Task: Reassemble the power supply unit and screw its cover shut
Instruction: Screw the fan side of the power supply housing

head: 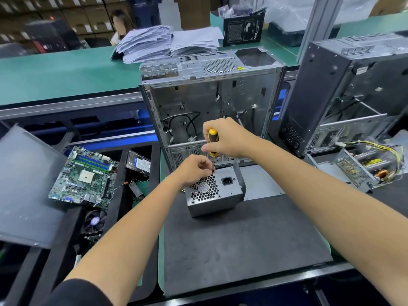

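Chassis [212, 102] stands open behind power supply [213, 191].

Bare mat [242, 246] in front of your power supply [215, 192] is free; open case [212, 102] walls off behind it; motherboard [85, 176] off to its left.

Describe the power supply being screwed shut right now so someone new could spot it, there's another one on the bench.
Start at the dark mat in front of the open computer case. On its far edge sits the closed power supply, under both hands, with the right hand holding a yellow-and-black screwdriver above it. Unlike the opened unit at right with wires exposed, it shows a honeycomb grille and a socket.
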Available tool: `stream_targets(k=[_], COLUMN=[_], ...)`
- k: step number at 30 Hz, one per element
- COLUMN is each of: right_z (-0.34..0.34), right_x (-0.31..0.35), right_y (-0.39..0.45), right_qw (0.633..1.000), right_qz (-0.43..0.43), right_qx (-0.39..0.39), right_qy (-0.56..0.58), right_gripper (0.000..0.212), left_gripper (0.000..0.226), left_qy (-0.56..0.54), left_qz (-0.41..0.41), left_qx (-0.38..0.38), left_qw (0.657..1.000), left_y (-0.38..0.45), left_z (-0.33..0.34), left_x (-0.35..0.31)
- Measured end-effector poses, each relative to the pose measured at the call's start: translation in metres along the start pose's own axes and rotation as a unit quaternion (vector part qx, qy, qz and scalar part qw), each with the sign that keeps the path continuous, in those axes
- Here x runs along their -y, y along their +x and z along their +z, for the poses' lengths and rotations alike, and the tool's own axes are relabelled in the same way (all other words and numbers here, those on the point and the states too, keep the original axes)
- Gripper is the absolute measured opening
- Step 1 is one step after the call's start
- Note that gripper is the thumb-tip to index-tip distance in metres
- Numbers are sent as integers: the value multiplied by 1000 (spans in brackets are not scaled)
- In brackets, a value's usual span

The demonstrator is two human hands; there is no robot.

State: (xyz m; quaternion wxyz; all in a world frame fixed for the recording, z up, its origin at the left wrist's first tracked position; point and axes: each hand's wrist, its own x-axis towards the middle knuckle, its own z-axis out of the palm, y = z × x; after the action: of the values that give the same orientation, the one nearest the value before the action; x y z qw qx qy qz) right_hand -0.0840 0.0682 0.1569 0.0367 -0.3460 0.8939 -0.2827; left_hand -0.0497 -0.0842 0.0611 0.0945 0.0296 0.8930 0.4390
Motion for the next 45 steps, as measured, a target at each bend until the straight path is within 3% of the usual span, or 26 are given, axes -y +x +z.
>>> stream_targets(k=[15, 22, 25, 29, 33, 37, 45], right_z=[-5, -7, -11, -11, -7, -9, -14], right_x=[3, 4, 4, 8, 15, 20, 23], right_y=[6, 6, 9, 15, 15, 14, 18], right_qw=[994, 990, 991, 988, 980, 973, 969], right_qz=[-74, -83, -60, -54, -75, -74, -60], right_qx=[69, 89, 85, 83, 99, 133, 106], right_qy=[-42, -66, -80, -122, -155, -174, -215], right_gripper=[23, 23, 24, 24, 25, 3, 18], left_gripper=[13, 24, 12, 35, 19, 17, 22], left_qy=[-72, -87, -85, -112, -147, -150, -132], left_qz=[-63, -62, -50, -57, -90, -101, -143], left_qx=[87, 116, 100, 89, 95, 94, 81], left_qw=[992, 987, 990, 988, 980, 979, 978], left_y=[11, 11, 8, 11, 13, 12, 15], left_z=[-6, -10, -9, -8, -9, -8, -8], left_x=[0, 0, 0, 2, 3, 2, 0])
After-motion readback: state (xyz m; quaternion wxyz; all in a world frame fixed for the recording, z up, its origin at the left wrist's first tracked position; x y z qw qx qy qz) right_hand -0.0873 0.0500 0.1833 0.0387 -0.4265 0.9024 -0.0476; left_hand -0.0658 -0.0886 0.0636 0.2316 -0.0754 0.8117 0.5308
